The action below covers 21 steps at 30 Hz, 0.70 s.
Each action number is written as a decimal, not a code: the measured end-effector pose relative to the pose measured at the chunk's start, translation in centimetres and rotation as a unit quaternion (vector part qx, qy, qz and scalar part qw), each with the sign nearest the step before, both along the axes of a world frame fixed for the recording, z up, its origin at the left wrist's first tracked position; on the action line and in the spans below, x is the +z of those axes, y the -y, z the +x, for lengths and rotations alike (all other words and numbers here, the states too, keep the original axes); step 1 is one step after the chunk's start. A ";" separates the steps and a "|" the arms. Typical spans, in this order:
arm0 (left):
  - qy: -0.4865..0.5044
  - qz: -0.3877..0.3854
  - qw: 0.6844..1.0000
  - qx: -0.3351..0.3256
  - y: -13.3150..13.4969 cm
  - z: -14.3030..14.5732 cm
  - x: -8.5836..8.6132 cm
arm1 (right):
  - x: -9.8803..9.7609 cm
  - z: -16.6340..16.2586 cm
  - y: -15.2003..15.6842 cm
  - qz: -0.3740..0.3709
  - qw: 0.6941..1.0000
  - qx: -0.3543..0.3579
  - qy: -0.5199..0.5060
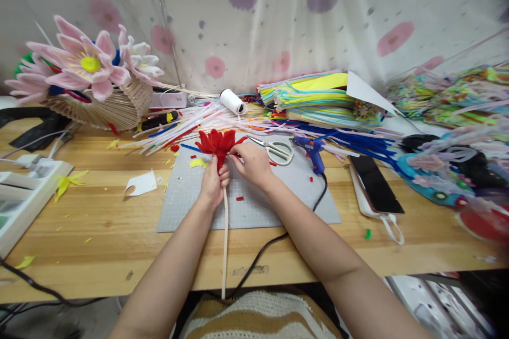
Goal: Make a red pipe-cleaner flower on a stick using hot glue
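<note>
A red pipe-cleaner flower (217,143) on a long cream stem (225,243) is held upright over the grey cutting mat (262,206). My left hand (214,183) is closed around the flower's base, and the stem runs down below it past the table edge. At the right side of the flower, my right hand (252,161) pinches a red petal between thumb and fingers. Just beyond that hand lie scissors (278,152) with pale handles. A blue glue gun (312,151) rests on the mat farther right. Small red and yellow scraps are scattered around.
Loose pipe cleaners (178,127) and a white thread spool (233,101) lie behind the mat. Pink flowers (89,66) stand at left above a power strip (32,196). At right are a phone (376,183) and bundled pipe cleaners (318,98). A black cord (262,251) crosses the table's front.
</note>
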<state>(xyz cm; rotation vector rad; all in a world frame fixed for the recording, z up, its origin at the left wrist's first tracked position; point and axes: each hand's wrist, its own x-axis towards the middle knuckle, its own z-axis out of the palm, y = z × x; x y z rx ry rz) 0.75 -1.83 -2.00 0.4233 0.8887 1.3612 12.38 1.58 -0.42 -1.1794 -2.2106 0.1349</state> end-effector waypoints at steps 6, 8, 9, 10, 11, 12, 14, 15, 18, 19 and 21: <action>0.030 -0.028 0.999 -0.005 -0.1 -0.1 0.0 | -0.6 -0.4 0.1 -0.016 1.000 -0.024 -0.009; 0.038 -0.032 0.999 -0.006 -0.1 -0.2 0.1 | -0.6 -0.5 0.2 -0.020 0.999 -0.027 -0.011; 0.041 -0.032 0.999 -0.009 -0.1 -0.2 0.1 | -0.6 -0.6 0.2 -0.022 0.999 -0.029 -0.011; 0.045 -0.032 0.998 -0.013 -0.1 -0.2 0.2 | -0.6 -0.6 0.2 -0.023 0.999 -0.030 -0.012; 0.049 -0.031 0.998 -0.017 -0.1 -0.2 0.2 | -0.5 -0.6 0.2 -0.024 0.999 -0.031 -0.014; 0.053 -0.030 0.998 -0.021 -0.1 -0.2 0.2 | -0.5 -0.6 0.2 -0.024 0.999 -0.032 -0.015; 0.060 -0.030 0.997 -0.027 -0.1 -0.3 0.3 | -0.5 -0.6 0.2 -0.026 0.999 -0.033 -0.017; 0.062 -0.030 0.997 -0.029 -0.1 -0.3 0.3 | -0.5 -0.6 0.2 -0.027 0.999 -0.033 -0.017; 0.067 -0.034 0.997 -0.034 0.0 -0.3 0.4 | -0.4 -0.6 0.3 -0.033 0.999 -0.033 -0.020; 0.068 -0.036 0.996 -0.036 0.0 -0.4 0.5 | -0.4 -0.6 0.3 -0.034 0.999 -0.033 -0.022; 0.069 -0.038 0.996 -0.038 0.0 -0.4 0.5 | -0.3 -0.6 0.4 -0.034 0.999 -0.032 -0.026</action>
